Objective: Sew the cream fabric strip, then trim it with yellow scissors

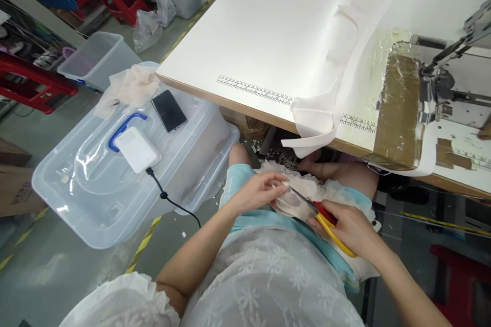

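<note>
Over my lap lies a bundle of pale cream fabric (286, 199) with ruffled edges. My right hand (347, 225) is closed round scissors (330, 232) with red and yellow handles, their blades pointing left toward my other hand. The fingertips of my left hand (261, 191) are pinched together at the fabric near the blade tips. What exactly lies between those fingertips is too small to make out, though a pale edge of the fabric shows there. The scissors' blades are partly lost against the fabric.
A white sewing table (261, 30) stands ahead, with a white fabric strip (316, 112) hanging over its edge. The sewing machine (441, 87) is at right. On a lidded plastic box (88, 204) lie a phone (169, 111), a white charger (137, 149) and cloth (134, 86).
</note>
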Tool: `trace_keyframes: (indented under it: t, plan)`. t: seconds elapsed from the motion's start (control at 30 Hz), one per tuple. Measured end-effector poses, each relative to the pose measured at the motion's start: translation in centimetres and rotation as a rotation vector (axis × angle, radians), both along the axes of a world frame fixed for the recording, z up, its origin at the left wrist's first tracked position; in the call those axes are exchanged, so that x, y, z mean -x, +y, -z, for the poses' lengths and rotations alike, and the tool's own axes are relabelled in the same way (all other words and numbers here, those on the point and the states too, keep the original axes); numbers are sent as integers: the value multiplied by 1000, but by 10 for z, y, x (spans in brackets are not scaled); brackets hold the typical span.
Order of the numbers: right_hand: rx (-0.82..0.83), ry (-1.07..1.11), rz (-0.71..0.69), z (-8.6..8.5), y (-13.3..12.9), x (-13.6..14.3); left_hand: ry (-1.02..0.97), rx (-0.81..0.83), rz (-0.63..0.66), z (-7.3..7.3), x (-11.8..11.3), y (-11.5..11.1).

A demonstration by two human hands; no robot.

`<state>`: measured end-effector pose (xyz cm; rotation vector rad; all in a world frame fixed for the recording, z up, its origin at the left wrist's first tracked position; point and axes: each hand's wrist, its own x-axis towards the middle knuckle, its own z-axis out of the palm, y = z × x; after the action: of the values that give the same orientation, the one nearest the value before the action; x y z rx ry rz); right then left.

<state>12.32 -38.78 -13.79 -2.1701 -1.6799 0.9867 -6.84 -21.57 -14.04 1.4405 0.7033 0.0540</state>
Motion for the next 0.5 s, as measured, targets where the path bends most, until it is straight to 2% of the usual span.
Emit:
trace_keyframes:
  t: [0.1,0.13,0.2,0.27,0.33,0.4,0.5]
  plan:
    - [-34,106,58,7,-13,-1,12,-611,-207,-5,-10,18]
    - [-37,138,78,9,-16,-1,-8,-756,-244,-7,-17,23]
    - [-42,172,112,10,-19,-1,-84,-903,-235,-7,-35,29]
    - [-55,188,149,8,-20,-1,-175,-866,-171,-3,-52,30]
    - [-73,208,186,4,-21,-3,-212,-703,-151,8,-60,30]
    - [-90,228,228,1,-26,-9,-92,-489,-253,26,-52,33]
    - [-101,260,295,4,-38,-18,241,-293,-482,57,-15,41]
